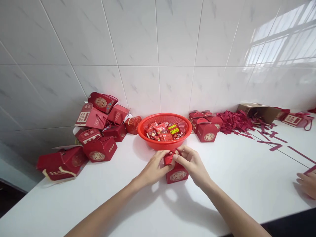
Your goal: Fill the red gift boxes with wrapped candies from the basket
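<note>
A small red box (177,175) with a round gold emblem stands upright on the white table, just in front of a red plastic basket (164,145) of wrapped sweets (165,131). My left hand (155,168) is closed at the left of the box's top, fingers pressed on its upper flap. From the right, my right hand (191,163) pinches the dark red cord (175,151) above the box. Fingers cover part of the lid and cord.
Red gift boxes (100,149) are piled at the left; others (206,132) stand right of the basket. Red strips (234,121) lie beside a cardboard box (265,113). Another person's hand (307,184) is at the right edge. A tiled wall (176,85) rises behind the table (148,210).
</note>
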`<state>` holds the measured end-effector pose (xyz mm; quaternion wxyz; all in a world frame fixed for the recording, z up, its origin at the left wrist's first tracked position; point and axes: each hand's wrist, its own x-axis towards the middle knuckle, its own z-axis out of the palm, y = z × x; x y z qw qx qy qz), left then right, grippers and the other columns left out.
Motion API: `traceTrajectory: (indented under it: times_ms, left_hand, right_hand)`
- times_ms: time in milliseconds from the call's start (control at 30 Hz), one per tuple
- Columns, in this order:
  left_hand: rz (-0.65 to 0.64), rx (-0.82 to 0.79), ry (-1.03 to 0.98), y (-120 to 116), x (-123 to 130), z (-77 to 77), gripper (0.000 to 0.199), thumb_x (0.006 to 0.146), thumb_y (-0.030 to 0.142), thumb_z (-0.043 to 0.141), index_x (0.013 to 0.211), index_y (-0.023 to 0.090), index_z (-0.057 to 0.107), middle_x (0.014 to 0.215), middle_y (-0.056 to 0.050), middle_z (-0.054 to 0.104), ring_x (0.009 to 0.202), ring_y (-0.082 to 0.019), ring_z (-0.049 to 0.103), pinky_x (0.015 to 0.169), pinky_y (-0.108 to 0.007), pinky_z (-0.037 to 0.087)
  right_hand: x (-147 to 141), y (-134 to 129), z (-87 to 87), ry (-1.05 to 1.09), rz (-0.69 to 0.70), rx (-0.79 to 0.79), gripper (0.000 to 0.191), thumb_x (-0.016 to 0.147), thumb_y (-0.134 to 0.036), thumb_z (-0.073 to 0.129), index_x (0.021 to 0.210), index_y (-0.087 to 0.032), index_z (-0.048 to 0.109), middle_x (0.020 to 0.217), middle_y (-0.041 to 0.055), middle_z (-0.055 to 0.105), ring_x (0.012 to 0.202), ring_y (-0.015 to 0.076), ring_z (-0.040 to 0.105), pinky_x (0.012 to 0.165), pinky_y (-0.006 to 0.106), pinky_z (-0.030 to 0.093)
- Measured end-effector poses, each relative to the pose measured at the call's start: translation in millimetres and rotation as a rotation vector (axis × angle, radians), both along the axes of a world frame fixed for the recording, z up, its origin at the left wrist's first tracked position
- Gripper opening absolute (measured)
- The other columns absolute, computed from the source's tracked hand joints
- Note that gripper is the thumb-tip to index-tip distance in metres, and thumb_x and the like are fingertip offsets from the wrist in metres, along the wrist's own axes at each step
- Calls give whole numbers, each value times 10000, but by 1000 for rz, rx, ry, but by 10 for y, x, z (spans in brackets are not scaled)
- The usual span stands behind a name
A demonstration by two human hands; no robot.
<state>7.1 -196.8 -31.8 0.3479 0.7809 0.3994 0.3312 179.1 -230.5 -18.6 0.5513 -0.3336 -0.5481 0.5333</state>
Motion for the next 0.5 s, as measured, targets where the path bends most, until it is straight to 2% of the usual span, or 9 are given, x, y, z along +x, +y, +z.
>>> traceTrajectory:
  times_ms: [100,200,333,433,500]
  left_hand:
    - [-4,0,-6,10,10,-53,284,881,382,619,1117,231,662,1180,-90,663,1134,-279,607,1015,-444,499]
    - [-5,1,2,15,15,-109,344,879,333,601,1205,230,637,1260,-106,622,1214,-288,567,1066,-463,466]
    - [-71,-10,-34,-4,35,-152,439,904,346,564,1328,235,581,1368,-114,551,1300,-289,508,1118,-467,427]
    - [-220,-95,-135,-56,44,-207,633,914,457,567,1490,241,421,1523,-121,425,1400,-293,424,1144,-467,402]
    - [-295,-175,-209,-95,46,-283,819,871,540,610,1561,249,281,1603,-129,321,1431,-309,392,1136,-480,409]
  right_hand:
    - [33,32,-22,-168,-17,23,223,768,-353,744,776,-189,594,743,9,660,689,160,608,660,277,478]
    - [78,52,-18,-315,-63,107,144,806,-315,679,780,-180,637,747,12,662,690,158,591,657,276,463]
    - [98,50,37,-338,-170,207,180,858,-356,638,815,-182,658,763,14,675,691,155,591,668,276,476]
    - [137,40,119,-289,-240,224,239,848,-407,669,767,-186,632,694,1,639,627,143,562,606,263,469]
    - [234,35,199,-244,-297,226,283,837,-452,697,757,-190,628,641,-9,613,583,138,544,565,259,461]
